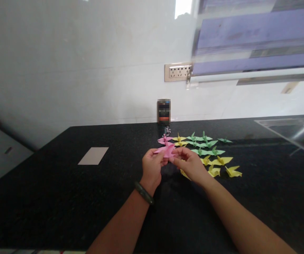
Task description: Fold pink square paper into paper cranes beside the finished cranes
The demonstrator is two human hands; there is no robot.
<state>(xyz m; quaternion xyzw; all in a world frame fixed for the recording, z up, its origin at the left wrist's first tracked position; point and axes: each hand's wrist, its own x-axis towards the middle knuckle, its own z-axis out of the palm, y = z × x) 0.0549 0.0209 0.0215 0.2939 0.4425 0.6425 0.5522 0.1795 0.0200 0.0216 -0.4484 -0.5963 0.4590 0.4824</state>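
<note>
Just below the middle of the frame, the left hand [152, 166] and the right hand [190, 163] meet over the black countertop [62, 190]. Both are nearly closed, fingertips pinched on a pink folded paper piece [165, 150] held between them, just above the counter surface. The left hand grips its left part, the right hand its right edge. A dark bracelet [143, 192] circles the left wrist.

Directly behind the pink piece, toward the centre of the frame, lies a second pink paper crane [164, 140]. To the right of it runs a cluster of folded cranes: yellow ones [179, 138] near the pink, green cranes [207, 144] further right, and more yellow cranes [222, 165] at the right of centre, close beside the right hand. One yellow crane is partly hidden under the right hand.

A small box [163, 110], its label blurred, stands at the back of the counter against the white wall. Above it sits a wall socket strip [177, 72]. A pale rectangular sheet [93, 155] lies flat at left of centre, well apart from the hands. A steel sink [294, 131] shows at the right edge.
</note>
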